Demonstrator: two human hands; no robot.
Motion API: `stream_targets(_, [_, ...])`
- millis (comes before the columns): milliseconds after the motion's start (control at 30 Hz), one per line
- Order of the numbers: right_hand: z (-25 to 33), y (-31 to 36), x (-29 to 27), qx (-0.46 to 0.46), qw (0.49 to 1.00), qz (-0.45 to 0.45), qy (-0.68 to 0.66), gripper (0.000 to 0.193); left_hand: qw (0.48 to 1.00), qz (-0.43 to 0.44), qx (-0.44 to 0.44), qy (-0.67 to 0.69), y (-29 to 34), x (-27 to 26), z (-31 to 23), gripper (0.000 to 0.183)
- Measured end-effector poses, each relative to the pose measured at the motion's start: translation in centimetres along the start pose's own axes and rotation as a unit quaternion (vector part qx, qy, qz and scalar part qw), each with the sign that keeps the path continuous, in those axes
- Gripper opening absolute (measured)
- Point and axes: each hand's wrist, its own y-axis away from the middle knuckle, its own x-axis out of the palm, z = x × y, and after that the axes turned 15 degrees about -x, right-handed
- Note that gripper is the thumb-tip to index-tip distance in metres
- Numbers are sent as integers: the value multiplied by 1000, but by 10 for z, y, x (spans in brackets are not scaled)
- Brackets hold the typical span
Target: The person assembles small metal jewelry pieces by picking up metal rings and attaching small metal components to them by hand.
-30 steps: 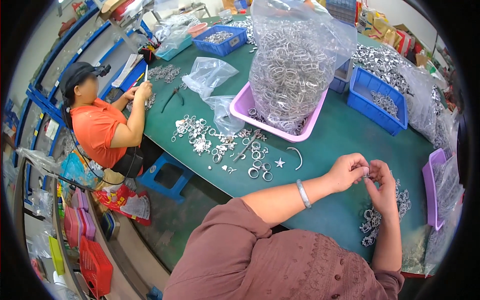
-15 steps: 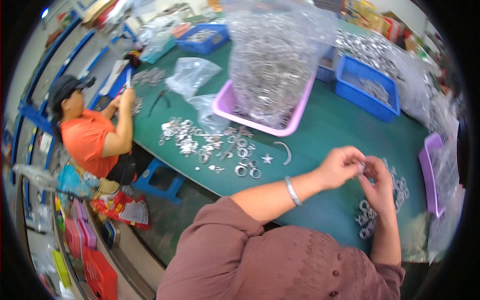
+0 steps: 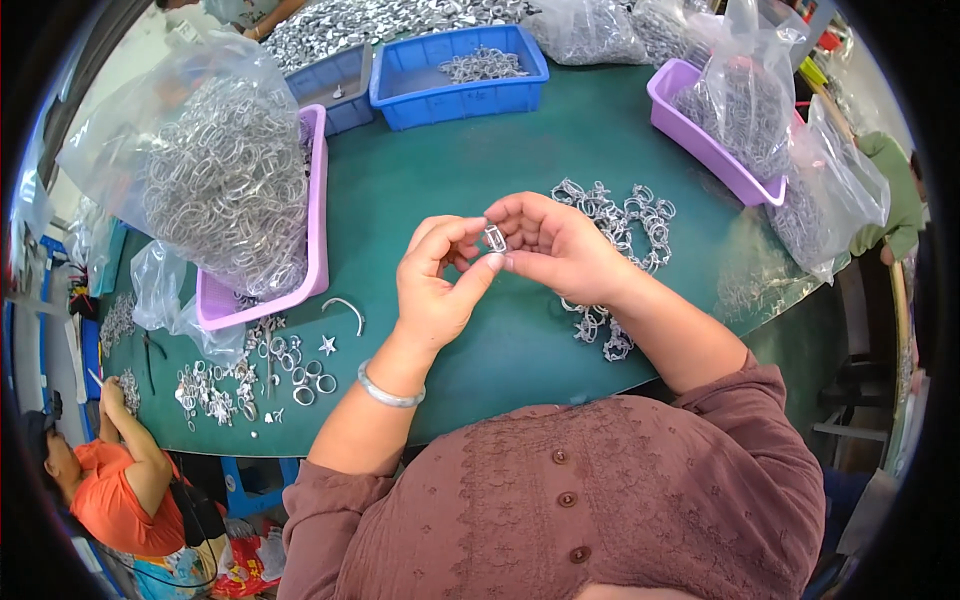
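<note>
Between my two hands, in the middle of the head view, is a small silver metal ring [image 3: 494,239] with a rectangular opening on top. My left hand [image 3: 438,278] pinches it with thumb and fingertips from the left. From the right, the thumb and fingers of my right hand [image 3: 562,246] close on it too. The ring is held above the green table [image 3: 500,350]. Right beside and partly behind my right hand lies a spread of similar silver rings [image 3: 640,225], some hidden by the forearm. A bangle [image 3: 392,392] circles my left wrist.
Left of me, a lilac basket [image 3: 317,210] holds a large plastic bag of rings [image 3: 225,190]; loose metal pieces [image 3: 215,395] lie in front. Blue bins [image 3: 460,105] stand at the far side. Another lilac basket [image 3: 705,140] sits far right. A person in orange [image 3: 125,495] works at the left.
The view has swung right, so my hands now appear near the middle and the co-worker lower left. Both hands stay together at the small ring, which now shows more plainly.
</note>
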Motion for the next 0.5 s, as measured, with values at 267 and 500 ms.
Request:
stream_targets(267, [1, 2, 0, -26, 992, 18, 122, 40, 997, 11, -27, 68, 0, 1, 4, 29])
stream_targets(500, [4, 4, 2, -140, 950, 25, 279, 40, 980, 68, -101, 158, -1, 1, 1, 30])
